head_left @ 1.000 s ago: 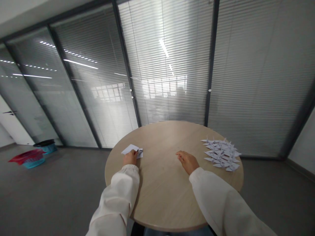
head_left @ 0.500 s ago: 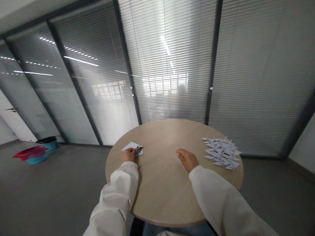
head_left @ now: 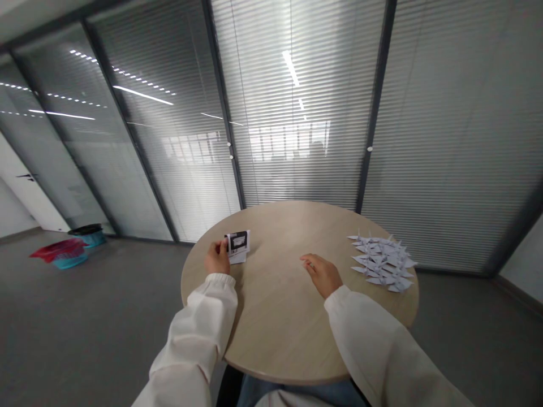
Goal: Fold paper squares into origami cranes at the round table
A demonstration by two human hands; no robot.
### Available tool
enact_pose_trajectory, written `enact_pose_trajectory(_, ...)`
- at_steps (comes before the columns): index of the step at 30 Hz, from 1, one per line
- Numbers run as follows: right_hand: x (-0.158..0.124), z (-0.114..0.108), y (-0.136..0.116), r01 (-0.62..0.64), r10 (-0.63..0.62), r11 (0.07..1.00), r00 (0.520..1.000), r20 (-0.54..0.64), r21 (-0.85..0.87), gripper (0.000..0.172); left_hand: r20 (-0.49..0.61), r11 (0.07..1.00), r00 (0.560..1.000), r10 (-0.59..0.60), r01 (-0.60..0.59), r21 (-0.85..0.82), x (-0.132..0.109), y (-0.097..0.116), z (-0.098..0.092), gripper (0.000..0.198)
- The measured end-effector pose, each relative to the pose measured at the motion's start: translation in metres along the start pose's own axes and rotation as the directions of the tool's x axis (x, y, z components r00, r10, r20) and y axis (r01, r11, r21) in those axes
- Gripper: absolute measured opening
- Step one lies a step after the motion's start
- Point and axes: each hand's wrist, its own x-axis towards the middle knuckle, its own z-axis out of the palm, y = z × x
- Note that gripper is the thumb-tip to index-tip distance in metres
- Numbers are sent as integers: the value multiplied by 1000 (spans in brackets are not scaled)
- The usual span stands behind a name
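Pinched between the thumb and fingers of my left hand (head_left: 217, 258) is a small sheet of paper (head_left: 238, 242) with a black-and-white print facing me. It is raised off the table, over more white paper (head_left: 238, 258) that shows below its lower edge. My right hand (head_left: 323, 275) hovers at or just over the tabletop, right of the middle. Its fingers are loosely bent and apart, with nothing in them. To its right lies a dense cluster of folded white paper cranes (head_left: 383, 261).
The round wooden table (head_left: 280, 316) stands against a glass partition with blinds (head_left: 297, 175). On the floor at far left are a blue bin with a red liner (head_left: 68, 254) and a blue bin with a black liner (head_left: 91, 236). Behind them is a white door (head_left: 29, 192).
My left hand has lifted the sheet from the white paper and tilted it up, so its printed side now faces me. My right hand has hardly moved. The view has shifted slightly.
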Motion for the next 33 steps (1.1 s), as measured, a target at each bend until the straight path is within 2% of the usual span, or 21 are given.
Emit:
enact_pose_trajectory(3, -6, -3, -7, 28, -28, 999, 1000, -7, 33, 24, 141, 984, 990, 17, 8, -177, -18, 10, 5, 36)
enact_pose_trajectory(5, -13, -7, -14, 50, -49, 998, 999, -19, 49, 24, 302, 952, 952, 55, 41, -304, -36, 19, 7, 41)
enact_pose_trajectory(7, -22, -13, -20, 78, -77, 996, 997, -15, 47, 24, 487, 908, 869, 86, 133, -397, -56, 29, 6, 46)
enact_pose_trajectory(9, -32, -20, -27, 120, -118, 992, 992, -51, 39, 25, 629, 876, 773, 87, 241, -417, -78, 38, 3, 47)
enact_pose_trajectory(13, -53, -36, -37, 241, -238, 970, 965, -110, 13, 31, 774, 874, 623, 114, 308, -376, -117, 51, -6, 43)
enact_pose_trajectory(18, -83, -50, -46, 384, -384, 923, 923, 4, -27, 45, 824, 849, 553, 128, 368, -379, -153, 49, -11, 41)
enact_pose_trajectory(23, -104, -56, -47, 429, -423, 902, 900, 101, -44, 41, 822, 832, 553, 135, 388, -397, -171, 44, -14, 40)
enact_pose_trajectory(29, -102, -53, -42, 463, -455, 886, 880, 139, -32, 28, 832, 747, 534, 151, 489, -450, -177, 50, -16, 40)
enact_pose_trajectory(33, -95, -49, -42, 449, -444, 893, 887, 122, -13, 26, 849, 690, 477, 226, 537, -486, -179, 53, -21, 41)
